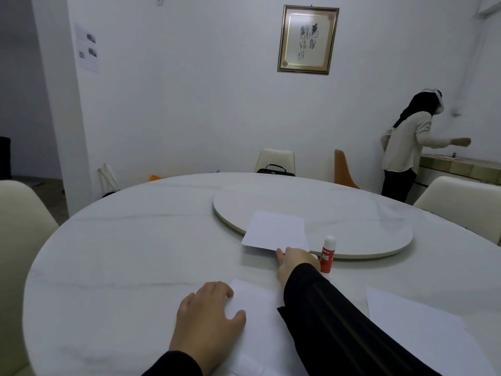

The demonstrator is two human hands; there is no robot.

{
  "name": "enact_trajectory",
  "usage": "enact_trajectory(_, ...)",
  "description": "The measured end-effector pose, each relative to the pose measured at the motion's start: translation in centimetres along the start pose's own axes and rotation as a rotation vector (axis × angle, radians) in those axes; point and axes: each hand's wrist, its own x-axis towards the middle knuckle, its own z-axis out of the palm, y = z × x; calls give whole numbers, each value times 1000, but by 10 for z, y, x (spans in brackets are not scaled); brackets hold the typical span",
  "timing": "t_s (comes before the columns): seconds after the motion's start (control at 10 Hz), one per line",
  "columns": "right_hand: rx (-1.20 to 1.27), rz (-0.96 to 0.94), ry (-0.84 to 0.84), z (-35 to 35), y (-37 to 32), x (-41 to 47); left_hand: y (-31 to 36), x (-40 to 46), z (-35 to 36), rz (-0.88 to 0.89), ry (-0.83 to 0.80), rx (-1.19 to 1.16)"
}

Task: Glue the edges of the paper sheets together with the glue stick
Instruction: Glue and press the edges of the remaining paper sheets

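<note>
early stage, by the look. right hand (295, 263) pinches near corner of far sheet (275, 232), which overhangs the turntable (352, 240) rim. left hand (206, 313) spread flat on near sheet (257, 321) at table's near edge. glue stick (327, 255) upright, capped, just beside right hand. no gluing evident.

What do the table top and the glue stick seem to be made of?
Table: probably marble or a stone-look slab, smooth with a soft sheen; faint grey veins cross the white surface. Glue stick: apparently plastic, a glossy red tube with white print and a white cap.
</note>
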Motion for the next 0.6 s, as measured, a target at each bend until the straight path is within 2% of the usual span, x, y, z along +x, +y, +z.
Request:
enact_trajectory(0.2, 28, 14, -38, 6, 0, 6, 1, 0, -2, -8, -9, 0)
enact_trajectory(0.3, 798, 154, -54, 13, 2, -3, 1, 0, -2, -18, -14, 9)
enact_trajectory(0.4, 822, 134, 34, 3, 7, -9, 2, -1, -4, -13, -18, 28)
enact_trajectory(0.5, 920, 297, 465, -18, 23, -12, 7, -5, -8, -5, -61, 36)
enact_trajectory(0.6, 628, 257, 454, -30, 35, -3, 10, -6, -10, -10, -139, 81)
